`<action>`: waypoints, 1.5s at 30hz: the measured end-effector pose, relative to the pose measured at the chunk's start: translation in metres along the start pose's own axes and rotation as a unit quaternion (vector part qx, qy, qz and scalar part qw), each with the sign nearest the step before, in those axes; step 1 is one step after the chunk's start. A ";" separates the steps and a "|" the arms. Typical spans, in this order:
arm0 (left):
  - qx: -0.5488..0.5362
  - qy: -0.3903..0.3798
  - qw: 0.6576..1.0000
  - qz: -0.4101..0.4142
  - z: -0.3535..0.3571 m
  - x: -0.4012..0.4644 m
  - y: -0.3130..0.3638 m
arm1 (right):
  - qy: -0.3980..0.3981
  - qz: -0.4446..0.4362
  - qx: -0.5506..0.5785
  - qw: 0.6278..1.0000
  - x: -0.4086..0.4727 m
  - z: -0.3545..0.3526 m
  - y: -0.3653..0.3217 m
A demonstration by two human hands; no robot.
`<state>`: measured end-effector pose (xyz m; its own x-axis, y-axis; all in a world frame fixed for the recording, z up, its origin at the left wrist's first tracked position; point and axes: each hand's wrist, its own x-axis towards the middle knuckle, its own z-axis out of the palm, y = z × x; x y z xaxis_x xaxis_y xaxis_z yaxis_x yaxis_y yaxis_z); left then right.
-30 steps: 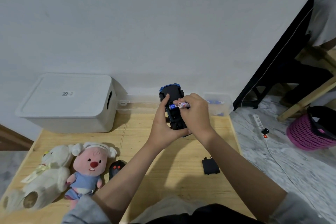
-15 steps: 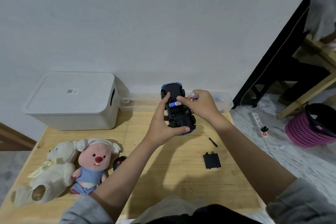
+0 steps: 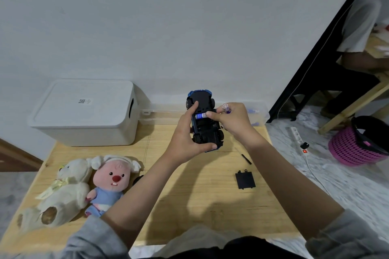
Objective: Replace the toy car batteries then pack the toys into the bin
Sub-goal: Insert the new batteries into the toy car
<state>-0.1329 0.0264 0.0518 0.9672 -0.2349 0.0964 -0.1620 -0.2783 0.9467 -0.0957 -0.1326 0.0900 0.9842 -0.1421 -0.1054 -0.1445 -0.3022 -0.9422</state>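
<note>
My left hand [image 3: 185,134] grips a black and blue toy car [image 3: 203,120], held upside down above the wooden table [image 3: 189,185]. One blue battery [image 3: 201,115] lies across the car's open compartment. My right hand [image 3: 233,122] holds a second battery [image 3: 225,107] in its fingers, and its fingertip touches the battery in the car. The black battery cover [image 3: 245,179] lies on the table to the right, with a small black screwdriver [image 3: 244,156] beyond it. The white lidded bin [image 3: 86,111] stands at the back left.
A cream bear plush [image 3: 61,193] and a pink plush in blue [image 3: 111,183] lie at the front left, with a dark object [image 3: 137,179] partly hidden beside them. A clear plastic box [image 3: 255,114] sits against the wall. A power strip [image 3: 297,137] and pink basket [image 3: 355,145] are on the floor at right.
My right hand lifted a battery away from the car's underside, then came back down to touch the battery left in the compartment. The camera view shifted slightly.
</note>
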 end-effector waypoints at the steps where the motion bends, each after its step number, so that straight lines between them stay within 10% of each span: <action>1: -0.001 -0.002 1.000 -0.003 -0.001 0.000 0.000 | 0.011 -0.012 -0.019 1.000 -0.002 0.002 0.001; 12: -0.031 0.001 0.999 -0.022 -0.002 -0.001 0.001 | -0.043 -0.070 -0.117 0.990 -0.028 -0.008 -0.010; 20: -0.055 0.007 0.998 -0.028 0.000 -0.009 0.006 | 0.004 -0.056 0.056 0.997 -0.031 -0.015 -0.009; 45: -0.015 -0.031 0.999 -0.017 0.010 -0.028 0.024 | -0.065 -0.248 -0.127 0.958 -0.048 -0.018 0.001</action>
<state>-0.1661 0.0175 0.0686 0.9578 -0.2839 0.0457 -0.1224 -0.2586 0.9582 -0.1450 -0.1432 0.1002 0.9403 0.1916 0.2812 0.3403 -0.5239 -0.7809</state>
